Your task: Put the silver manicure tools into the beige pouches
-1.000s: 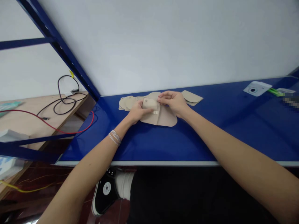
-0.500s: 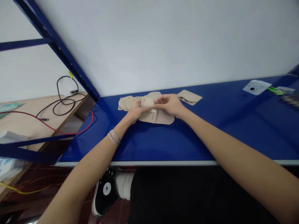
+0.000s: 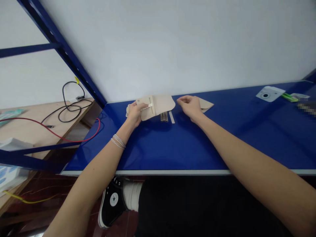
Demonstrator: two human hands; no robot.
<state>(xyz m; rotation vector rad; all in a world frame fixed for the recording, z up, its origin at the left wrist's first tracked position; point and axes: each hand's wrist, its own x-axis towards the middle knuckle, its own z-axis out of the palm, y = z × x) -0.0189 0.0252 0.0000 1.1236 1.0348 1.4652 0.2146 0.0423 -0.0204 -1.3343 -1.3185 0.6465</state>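
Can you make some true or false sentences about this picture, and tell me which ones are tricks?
1. The left hand is holding the beige pouch. True.
2. The right hand is holding the white thing with the black circle. False: it lies on the table, far to the right of that hand.
3. The table top is blue. True.
4. The bracelets are on the right wrist. False: they are on the left wrist.
5. The shoe is red all over. False: it is black with white parts.
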